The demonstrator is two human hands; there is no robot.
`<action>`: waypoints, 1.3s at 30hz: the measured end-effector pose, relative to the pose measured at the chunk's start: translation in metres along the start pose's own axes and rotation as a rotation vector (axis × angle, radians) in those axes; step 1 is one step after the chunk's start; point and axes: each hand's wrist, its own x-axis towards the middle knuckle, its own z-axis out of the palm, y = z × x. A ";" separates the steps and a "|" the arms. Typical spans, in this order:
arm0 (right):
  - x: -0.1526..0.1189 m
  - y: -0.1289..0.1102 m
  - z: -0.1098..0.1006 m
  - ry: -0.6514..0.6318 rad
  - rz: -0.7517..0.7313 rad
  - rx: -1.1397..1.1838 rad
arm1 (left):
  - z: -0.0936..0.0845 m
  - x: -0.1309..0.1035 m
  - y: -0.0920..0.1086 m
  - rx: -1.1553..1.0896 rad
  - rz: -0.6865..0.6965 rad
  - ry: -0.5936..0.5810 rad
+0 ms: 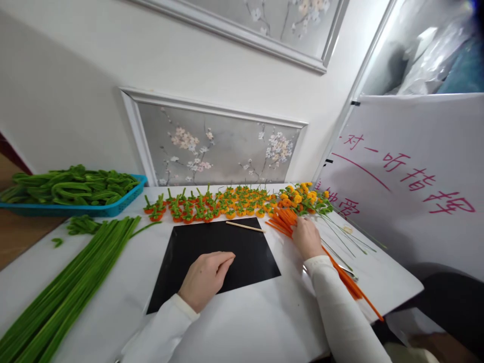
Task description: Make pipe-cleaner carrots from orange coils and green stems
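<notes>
My left hand hovers over the black mat, its fingers curled and pressed together, with nothing showing in them. At the right, my right hand is closed on a bundle of orange pipe cleaners; some of its fingertips are hidden. The bundle's long ends run under my right forearm toward the table's front edge. A thin wooden stick lies at the mat's back edge. Behind it stand rows of small yellow-orange pieces with green tops and orange ones with green stems.
Long green pipe cleaners lie at the left. A blue basket holds bent green pieces. Yellow flowers on stems lie at the back right. A metal tool is partly hidden by my right arm. The wall borders the table's back.
</notes>
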 end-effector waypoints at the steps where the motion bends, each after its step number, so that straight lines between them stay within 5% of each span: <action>1: 0.000 -0.001 -0.003 0.016 0.006 -0.003 | -0.001 -0.001 -0.001 -0.013 -0.002 0.010; 16: -0.004 0.000 -0.030 0.164 -0.030 0.010 | 0.007 -0.003 0.000 -0.725 -0.375 0.092; 23: -0.046 -0.035 -0.054 0.220 -0.245 0.034 | 0.006 -0.004 0.011 -0.940 -0.416 0.032; 25: -0.061 -0.052 -0.059 0.145 -0.394 0.124 | 0.004 -0.004 0.013 -1.014 -0.421 0.057; 31: -0.093 -0.095 -0.052 -0.339 -0.707 0.350 | -0.006 -0.002 0.015 -1.212 -0.420 0.207; 37: -0.100 -0.110 -0.044 -0.287 -0.856 0.589 | -0.026 0.002 0.002 -1.354 -0.489 0.354; 39: -0.094 -0.109 -0.039 -0.232 -0.844 0.723 | -0.034 0.002 -0.004 -1.387 -0.529 0.304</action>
